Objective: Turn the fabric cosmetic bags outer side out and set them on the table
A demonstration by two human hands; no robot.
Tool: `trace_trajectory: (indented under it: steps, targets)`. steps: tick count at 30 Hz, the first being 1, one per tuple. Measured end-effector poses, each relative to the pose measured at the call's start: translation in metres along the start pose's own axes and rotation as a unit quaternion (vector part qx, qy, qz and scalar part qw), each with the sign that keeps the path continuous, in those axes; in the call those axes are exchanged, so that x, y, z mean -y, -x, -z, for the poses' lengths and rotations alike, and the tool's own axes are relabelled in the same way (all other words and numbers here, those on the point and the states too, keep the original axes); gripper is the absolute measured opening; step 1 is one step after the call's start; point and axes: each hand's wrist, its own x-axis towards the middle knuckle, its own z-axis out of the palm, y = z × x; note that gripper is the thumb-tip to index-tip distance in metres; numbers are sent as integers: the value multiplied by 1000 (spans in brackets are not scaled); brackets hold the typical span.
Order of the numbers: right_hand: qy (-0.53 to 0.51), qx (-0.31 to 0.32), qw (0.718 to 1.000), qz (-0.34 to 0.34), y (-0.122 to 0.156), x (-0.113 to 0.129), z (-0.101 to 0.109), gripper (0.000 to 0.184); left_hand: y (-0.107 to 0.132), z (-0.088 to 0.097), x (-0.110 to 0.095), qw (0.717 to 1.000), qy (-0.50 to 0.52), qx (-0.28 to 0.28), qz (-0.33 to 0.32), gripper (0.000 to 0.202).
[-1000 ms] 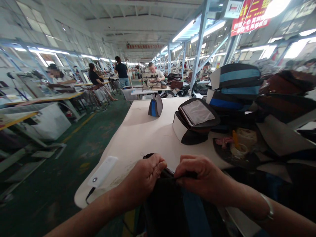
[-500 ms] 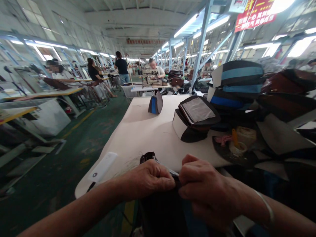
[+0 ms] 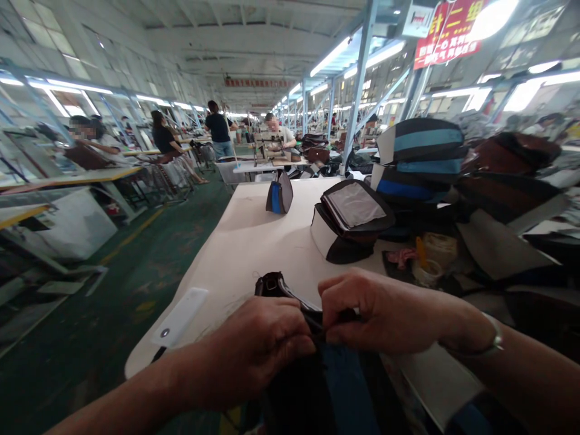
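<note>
A black bag with a blue stripe (image 3: pixel 344 380) hangs over the near edge of the pale worktable (image 3: pixel 244 254). My left hand (image 3: pixel 267 341) is closed on its upper edge, with the thumb and bent fingers pinching the material. Close beside it, my right hand (image 3: pixel 371 311) pinches the same edge, thumb below and fingers above. A shiny dark strip of the edge shows between the two hands. Beyond my left hand, a black end with a small square metal-looking piece (image 3: pixel 270 283) sticks up. The parts under my fingers are hidden.
A small blue-striped bag (image 3: pixel 280 193) and a larger black and white bag (image 3: pixel 351 220) stand on the table. Stacked bags (image 3: pixel 421 145) and a pot with a yellow-handled brush (image 3: pixel 427 270) are at right. A white device (image 3: pixel 183 317) lies at the left edge. Several people work farther off.
My right hand has turned and its pinch shows more plainly. The bag has shifted, so more of its blue stripe and shiny edge shows. The view has swung slightly right.
</note>
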Motion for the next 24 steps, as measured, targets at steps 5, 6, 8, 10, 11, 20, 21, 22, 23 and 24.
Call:
trace_trajectory:
  steps: [5,6,8,10,11,20,21,22,23,24]
  targets:
    - [156,-106,982,7,-7,22,-5,15,-3,15,8,996,-6,-69,-57,19]
    - [120,-110,986,18,-9,20,-1,13,-2,18,11,995,10,-79,-55,20]
    - [-5,-93,995,37,-10,7,8,16,4,21,19,994,57,-90,-33,21]
    - [-90,-62,993,48,-10,-13,15,33,12,21,29,990,106,-90,0,23]
    - [-104,-48,992,53,-10,-24,15,40,16,20,34,988,127,-86,15,25]
    - [-175,-60,982,42,-30,-40,-43,52,28,30,29,969,212,8,128,40]
    - [-171,-56,983,37,-33,-36,-45,52,26,31,23,965,218,9,148,43]
    - [-165,-52,984,29,-37,-32,-47,53,24,31,19,960,223,4,167,44]
    - [-159,-50,986,18,-39,-30,-47,53,22,29,15,956,227,-7,185,42]
    - [-152,-52,987,6,-41,-28,-47,54,20,27,12,951,233,-19,200,40]
